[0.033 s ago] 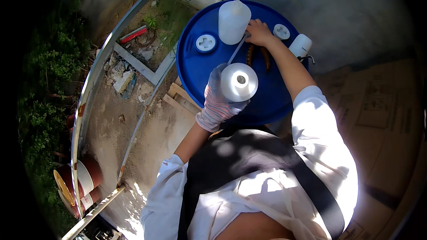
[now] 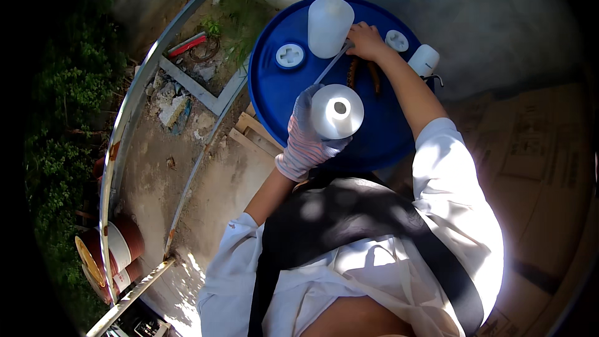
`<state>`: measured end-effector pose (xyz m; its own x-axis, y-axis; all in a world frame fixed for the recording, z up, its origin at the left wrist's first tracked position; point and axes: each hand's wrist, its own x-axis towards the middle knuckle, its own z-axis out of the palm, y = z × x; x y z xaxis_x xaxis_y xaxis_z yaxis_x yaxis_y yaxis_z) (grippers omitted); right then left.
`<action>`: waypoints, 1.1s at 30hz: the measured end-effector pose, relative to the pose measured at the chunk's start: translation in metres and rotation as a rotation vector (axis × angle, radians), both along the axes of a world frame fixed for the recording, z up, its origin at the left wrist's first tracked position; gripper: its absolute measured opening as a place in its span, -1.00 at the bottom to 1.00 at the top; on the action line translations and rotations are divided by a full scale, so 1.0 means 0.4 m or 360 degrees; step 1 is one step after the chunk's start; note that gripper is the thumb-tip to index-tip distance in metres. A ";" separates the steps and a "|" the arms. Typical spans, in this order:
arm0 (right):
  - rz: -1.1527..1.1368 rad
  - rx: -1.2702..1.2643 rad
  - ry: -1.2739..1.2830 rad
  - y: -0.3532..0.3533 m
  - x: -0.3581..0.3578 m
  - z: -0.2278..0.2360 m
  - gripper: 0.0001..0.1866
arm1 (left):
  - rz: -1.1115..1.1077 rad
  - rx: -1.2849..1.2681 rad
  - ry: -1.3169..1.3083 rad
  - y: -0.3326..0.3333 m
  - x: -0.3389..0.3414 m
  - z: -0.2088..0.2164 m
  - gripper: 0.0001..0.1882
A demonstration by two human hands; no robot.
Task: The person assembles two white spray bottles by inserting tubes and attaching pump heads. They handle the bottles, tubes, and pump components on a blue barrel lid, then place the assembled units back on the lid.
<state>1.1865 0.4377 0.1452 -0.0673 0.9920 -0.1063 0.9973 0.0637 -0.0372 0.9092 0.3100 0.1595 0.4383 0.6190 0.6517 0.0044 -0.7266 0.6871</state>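
Two hands at work on the blue drum lid (image 2: 274,97).
Our gloved left hand (image 2: 307,140) has its fingers wrapped around a white roll (image 2: 337,111) at six o'clock; our bare right hand (image 2: 365,40) pinches a thin rod (image 2: 331,65) beside the squeeze bottle (image 2: 328,25) at twelve. Next, we judge, the rod must meet the roll.

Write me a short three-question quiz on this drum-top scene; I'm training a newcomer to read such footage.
1. True or false: the left hand wears a glove.
2. What does the left hand hold? A) white roll B) red brick C) green hose
3. Which thing stands beside the right hand on the blue drum lid?

Key: 1 true. 2 A, the white roll. 3 the white squeeze bottle with a bent spout.
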 end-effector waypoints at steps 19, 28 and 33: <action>0.0094 0.1166 -0.0944 -0.521 -0.120 0.728 -0.58 | 0.0087 0.0112 -0.0053 0.010 0.016 0.000 0.33; 0.0350 0.1246 -0.1042 -0.499 -0.264 0.679 -0.73 | 0.0135 0.0103 -0.0020 0.004 0.002 -0.005 0.35; 0.0783 0.1503 -0.1295 -0.450 -0.325 0.485 -0.85 | 0.0127 0.0090 -0.0082 0.007 0.013 -0.016 0.07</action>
